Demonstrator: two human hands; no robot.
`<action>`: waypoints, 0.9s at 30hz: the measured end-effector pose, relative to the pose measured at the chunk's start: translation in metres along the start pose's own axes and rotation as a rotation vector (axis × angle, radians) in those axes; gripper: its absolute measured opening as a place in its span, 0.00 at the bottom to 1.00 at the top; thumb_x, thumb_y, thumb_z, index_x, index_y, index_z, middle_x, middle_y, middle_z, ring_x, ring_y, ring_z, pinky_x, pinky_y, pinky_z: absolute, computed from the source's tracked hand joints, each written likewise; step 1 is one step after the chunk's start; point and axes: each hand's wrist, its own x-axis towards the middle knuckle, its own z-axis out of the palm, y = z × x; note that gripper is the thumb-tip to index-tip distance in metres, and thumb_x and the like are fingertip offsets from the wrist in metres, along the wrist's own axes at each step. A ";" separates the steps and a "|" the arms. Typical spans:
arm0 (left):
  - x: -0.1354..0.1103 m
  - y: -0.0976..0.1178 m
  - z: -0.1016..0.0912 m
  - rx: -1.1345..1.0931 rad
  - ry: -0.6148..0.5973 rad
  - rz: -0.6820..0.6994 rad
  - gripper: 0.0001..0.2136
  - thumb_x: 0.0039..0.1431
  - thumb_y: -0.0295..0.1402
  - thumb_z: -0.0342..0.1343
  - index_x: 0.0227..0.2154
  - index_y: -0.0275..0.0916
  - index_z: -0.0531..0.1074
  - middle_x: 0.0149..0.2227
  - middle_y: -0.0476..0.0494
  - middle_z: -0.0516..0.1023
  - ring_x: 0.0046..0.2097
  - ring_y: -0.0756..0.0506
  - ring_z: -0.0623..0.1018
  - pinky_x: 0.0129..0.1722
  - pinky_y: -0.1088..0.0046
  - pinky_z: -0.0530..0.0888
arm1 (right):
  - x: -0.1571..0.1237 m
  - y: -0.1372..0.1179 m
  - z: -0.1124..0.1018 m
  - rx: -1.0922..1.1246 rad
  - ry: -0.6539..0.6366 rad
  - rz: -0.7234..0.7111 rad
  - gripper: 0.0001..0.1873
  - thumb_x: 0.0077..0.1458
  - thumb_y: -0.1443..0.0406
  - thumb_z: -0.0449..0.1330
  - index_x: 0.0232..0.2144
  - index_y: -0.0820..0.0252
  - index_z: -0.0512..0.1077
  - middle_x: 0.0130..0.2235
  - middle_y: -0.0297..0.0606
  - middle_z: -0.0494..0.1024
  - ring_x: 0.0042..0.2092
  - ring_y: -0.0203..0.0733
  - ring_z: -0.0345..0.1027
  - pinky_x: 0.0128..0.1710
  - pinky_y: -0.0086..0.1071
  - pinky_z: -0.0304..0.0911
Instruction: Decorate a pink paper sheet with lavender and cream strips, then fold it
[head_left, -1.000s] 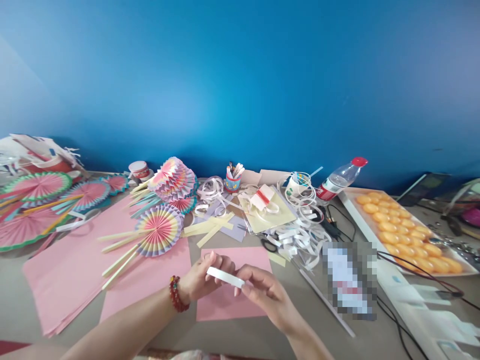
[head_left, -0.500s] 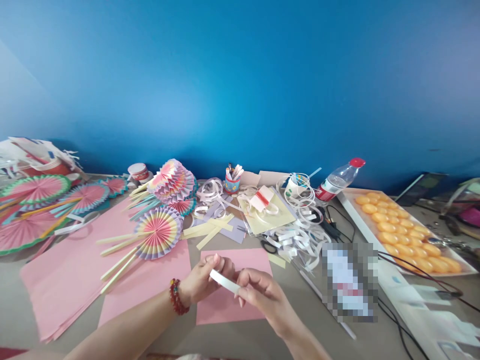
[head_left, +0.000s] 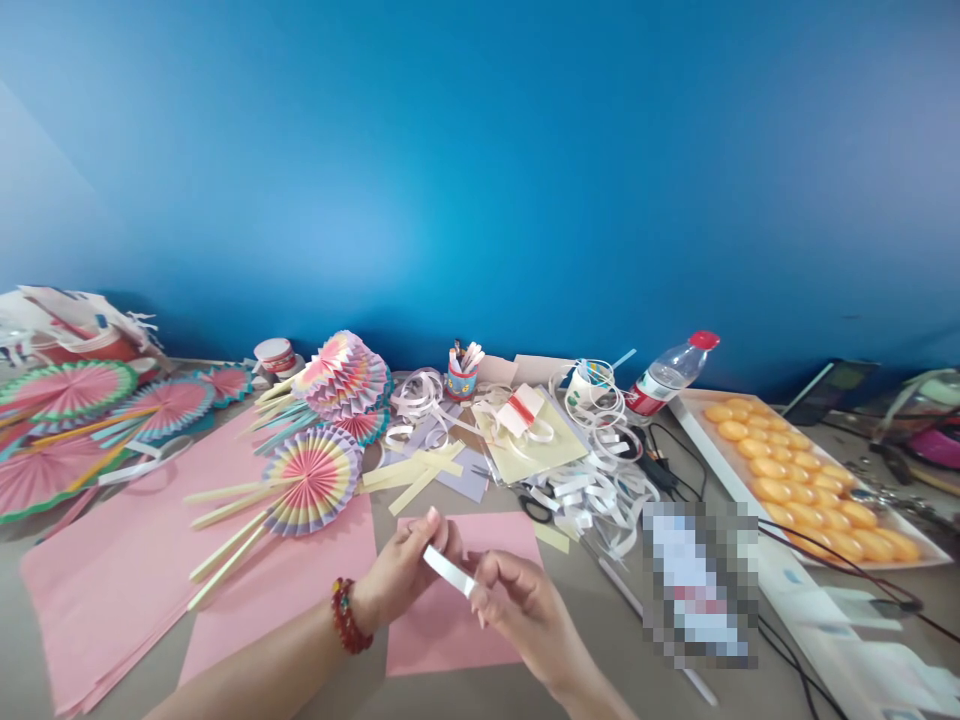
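Observation:
A short white paper strip (head_left: 448, 572) stretches between my two hands, slightly bowed. My right hand (head_left: 525, 612) pinches its right end between thumb and fingers. Curled fingers of my left hand (head_left: 412, 570) meet the other end, the thumb pointing up; part of that grip is hidden. Red beads circle my left wrist. Beneath both hands lies a pink paper sheet (head_left: 450, 640) on the grey table. To the left, a pleated paper fan (head_left: 315, 480) with pale yellow sticks rests on larger pink sheets (head_left: 127, 590).
Black-handled scissors (head_left: 536, 508) lie beside a heap of white paper strips (head_left: 600, 500). Further back stand a pen cup (head_left: 462, 382) and a tilted plastic bottle (head_left: 667, 375). At right are a tray of orange-yellow rounded pieces (head_left: 810, 470) and dark cables. More fans (head_left: 67, 390) fill the left.
The view has shifted a little, so the table things sit slightly lower. Both hands keep nearly the same pose around the white paper strip.

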 end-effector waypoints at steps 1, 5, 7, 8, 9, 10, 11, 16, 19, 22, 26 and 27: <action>0.001 0.002 0.000 0.023 0.059 -0.005 0.22 0.64 0.50 0.51 0.23 0.37 0.63 0.27 0.50 0.65 0.30 0.50 0.67 0.38 0.68 0.69 | 0.000 0.001 -0.001 -0.038 0.026 -0.016 0.20 0.58 0.52 0.59 0.22 0.58 0.63 0.23 0.30 0.65 0.28 0.34 0.58 0.31 0.28 0.57; -0.001 0.010 0.002 0.157 0.249 -0.079 0.21 0.62 0.52 0.52 0.32 0.36 0.69 0.33 0.45 0.70 0.36 0.46 0.72 0.39 0.67 0.72 | -0.001 0.006 -0.006 -0.293 0.195 -0.186 0.19 0.60 0.55 0.58 0.22 0.57 0.59 0.23 0.29 0.62 0.29 0.35 0.60 0.41 0.32 0.63; -0.004 0.011 0.005 0.213 0.209 -0.132 0.20 0.62 0.51 0.53 0.33 0.35 0.71 0.33 0.43 0.71 0.37 0.45 0.73 0.36 0.68 0.72 | -0.001 0.007 -0.007 -0.464 0.270 -0.331 0.17 0.61 0.59 0.57 0.23 0.56 0.59 0.24 0.29 0.63 0.30 0.36 0.62 0.45 0.36 0.63; -0.006 0.011 0.008 0.224 0.170 -0.151 0.20 0.62 0.50 0.54 0.33 0.34 0.71 0.33 0.42 0.71 0.36 0.45 0.73 0.35 0.68 0.72 | -0.001 0.008 -0.007 -0.550 0.295 -0.403 0.15 0.61 0.60 0.57 0.23 0.56 0.60 0.24 0.29 0.63 0.30 0.37 0.62 0.45 0.37 0.63; -0.007 0.010 0.011 0.212 0.130 -0.160 0.19 0.63 0.48 0.54 0.32 0.34 0.71 0.32 0.42 0.71 0.35 0.46 0.73 0.35 0.68 0.72 | -0.001 0.008 -0.007 -0.634 0.314 -0.468 0.15 0.61 0.62 0.57 0.24 0.56 0.60 0.23 0.29 0.63 0.29 0.37 0.62 0.45 0.37 0.64; -0.008 0.010 0.014 0.184 0.097 -0.158 0.18 0.63 0.47 0.55 0.31 0.33 0.71 0.31 0.43 0.71 0.34 0.47 0.73 0.35 0.69 0.72 | 0.000 0.009 -0.005 -0.713 0.324 -0.526 0.14 0.60 0.63 0.57 0.24 0.55 0.60 0.23 0.29 0.64 0.29 0.37 0.62 0.45 0.38 0.64; -0.009 0.010 0.017 0.149 0.072 -0.150 0.17 0.63 0.45 0.56 0.31 0.33 0.71 0.31 0.44 0.70 0.33 0.48 0.72 0.35 0.70 0.71 | 0.000 0.010 -0.004 -0.788 0.322 -0.574 0.14 0.60 0.64 0.58 0.24 0.55 0.60 0.23 0.29 0.64 0.28 0.37 0.62 0.46 0.40 0.64; -0.010 0.023 0.021 0.162 0.039 -0.051 0.13 0.65 0.40 0.53 0.29 0.35 0.69 0.31 0.45 0.71 0.34 0.49 0.71 0.39 0.71 0.68 | -0.003 0.014 -0.008 -0.969 0.223 -0.690 0.06 0.59 0.61 0.59 0.37 0.56 0.69 0.33 0.38 0.75 0.37 0.44 0.69 0.48 0.44 0.65; -0.014 0.040 0.019 0.469 -0.030 0.003 0.12 0.66 0.38 0.52 0.29 0.36 0.69 0.31 0.45 0.73 0.35 0.49 0.70 0.40 0.73 0.66 | -0.007 0.008 -0.023 -0.994 0.300 -0.692 0.20 0.59 0.59 0.60 0.51 0.58 0.67 0.47 0.47 0.75 0.49 0.51 0.69 0.48 0.43 0.66; -0.017 0.052 0.022 0.703 -0.211 -0.066 0.10 0.64 0.36 0.53 0.30 0.36 0.70 0.32 0.46 0.75 0.33 0.49 0.70 0.35 0.75 0.65 | -0.008 -0.005 -0.034 -1.007 0.272 -0.626 0.31 0.58 0.59 0.61 0.61 0.58 0.59 0.56 0.49 0.71 0.56 0.53 0.65 0.54 0.42 0.63; -0.017 0.058 0.031 0.967 -0.289 -0.071 0.04 0.58 0.30 0.56 0.28 0.38 0.70 0.30 0.49 0.74 0.33 0.49 0.71 0.34 0.76 0.66 | -0.005 -0.015 -0.030 -0.827 0.043 -0.497 0.17 0.57 0.59 0.62 0.49 0.55 0.69 0.44 0.42 0.78 0.45 0.46 0.71 0.47 0.34 0.66; -0.017 0.059 0.032 1.054 -0.274 -0.042 0.03 0.56 0.29 0.57 0.28 0.39 0.70 0.30 0.50 0.75 0.34 0.49 0.72 0.35 0.76 0.66 | -0.004 -0.014 -0.028 -0.753 0.003 -0.419 0.11 0.58 0.58 0.61 0.41 0.55 0.71 0.38 0.38 0.77 0.40 0.42 0.71 0.41 0.31 0.66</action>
